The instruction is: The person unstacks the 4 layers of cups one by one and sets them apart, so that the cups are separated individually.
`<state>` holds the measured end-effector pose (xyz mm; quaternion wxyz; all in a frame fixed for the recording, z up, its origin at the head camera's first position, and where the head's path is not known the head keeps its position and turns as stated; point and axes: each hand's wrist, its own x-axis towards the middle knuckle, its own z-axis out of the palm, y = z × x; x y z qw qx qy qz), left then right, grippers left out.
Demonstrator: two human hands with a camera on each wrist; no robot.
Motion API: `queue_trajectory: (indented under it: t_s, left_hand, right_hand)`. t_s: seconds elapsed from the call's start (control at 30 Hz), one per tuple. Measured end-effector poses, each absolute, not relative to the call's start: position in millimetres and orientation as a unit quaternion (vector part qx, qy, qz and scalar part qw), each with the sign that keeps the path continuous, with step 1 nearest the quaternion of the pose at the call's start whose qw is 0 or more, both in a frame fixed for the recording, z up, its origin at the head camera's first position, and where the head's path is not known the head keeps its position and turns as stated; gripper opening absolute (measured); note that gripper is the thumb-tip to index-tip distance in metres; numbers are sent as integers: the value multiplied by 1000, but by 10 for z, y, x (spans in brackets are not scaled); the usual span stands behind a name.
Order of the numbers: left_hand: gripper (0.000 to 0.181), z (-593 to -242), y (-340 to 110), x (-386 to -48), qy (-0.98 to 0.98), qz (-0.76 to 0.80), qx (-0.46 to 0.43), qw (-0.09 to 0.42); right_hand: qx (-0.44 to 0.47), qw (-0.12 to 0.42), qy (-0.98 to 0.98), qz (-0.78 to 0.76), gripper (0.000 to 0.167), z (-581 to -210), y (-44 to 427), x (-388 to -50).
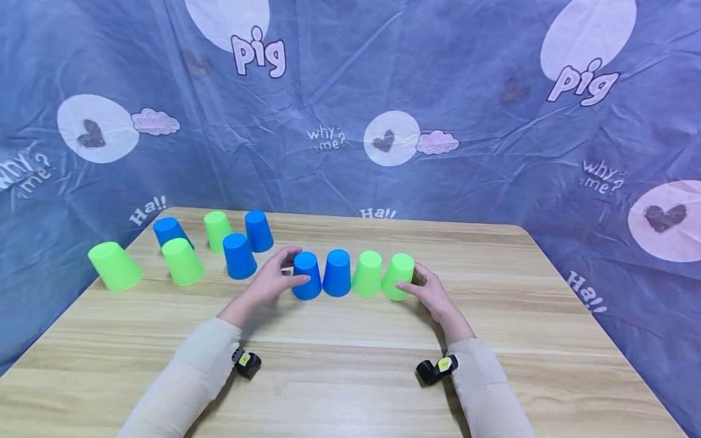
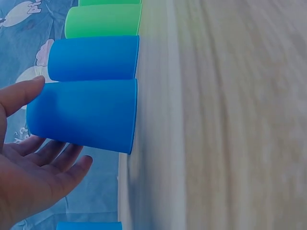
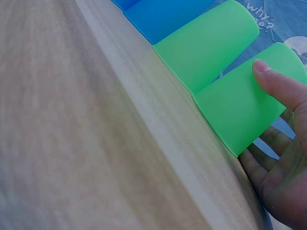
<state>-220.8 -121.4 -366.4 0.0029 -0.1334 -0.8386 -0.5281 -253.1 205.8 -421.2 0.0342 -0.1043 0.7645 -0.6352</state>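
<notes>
A row of upside-down cups stands side by side mid-table. At its left end, my left hand holds a blue cup, with the thumb across its near side and the fingers around its left and far sides. A second blue cup and a green cup fill the middle of the row. My right hand holds the green cup at the right end, thumb on its near face. Its other fingers go behind that cup and are partly hidden.
To the left stand several more upside-down cups, among them a green cup near the table's left edge and a blue cup close to my left hand. A blue printed cloth hangs behind the wooden table.
</notes>
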Motion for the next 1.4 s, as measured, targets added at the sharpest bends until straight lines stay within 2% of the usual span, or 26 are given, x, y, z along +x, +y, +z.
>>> queue_trajectory:
  t_s: [0.43, 0.8, 1.13, 1.4]
  left_hand:
    - [57, -3907, -1197, -2384, -827, -551, -108, -11]
    - [52, -3745, -1148, -2245, -812, -577, -89, -32]
    - [58, -3872, -1262, -2316, -817, -569, -87, -20]
    - [60, -3825, -1396, -2228, -828, -555, -79, 6]
  right_hand:
    - [-109, 31, 765, -634, 63, -4213, 2060, -2524]
    - [-108, 31, 765, -634, 63, -4232, 2067, -2537]
    - [-111, 30, 763, -636, 64, -4240, 2068, -2543]
    - [-111, 30, 763, -636, 63, -4223, 2061, -2534]
